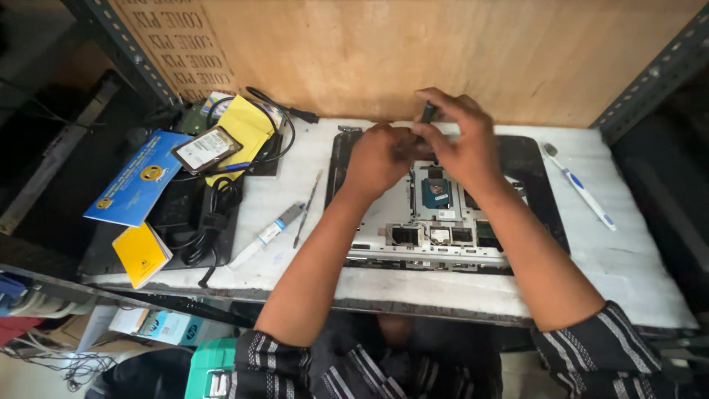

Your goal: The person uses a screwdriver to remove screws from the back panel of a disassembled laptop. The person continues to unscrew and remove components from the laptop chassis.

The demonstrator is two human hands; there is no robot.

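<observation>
A white worktop (635, 266) fills the frame centre, carrying an opened laptop chassis (443, 222). My right hand (461, 144) grips a small dark tool (427, 113) upright; my left hand (377, 159) is clenched beside it, contents unclear.

Two hands are showing, the left hand (380, 159) and the right hand (461, 140). One opened laptop (443, 214) is lying on the white worktop (635, 251). One toothbrush (580, 185) is sitting at the right. One syringe tube (267, 234) and one thin metal tool (307, 209) are resting side by side. One hard drive (207, 148), one blue booklet (136, 186) and two yellow items, a cloth (247, 129) and a small booklet (140, 253), are lying at the left.
</observation>
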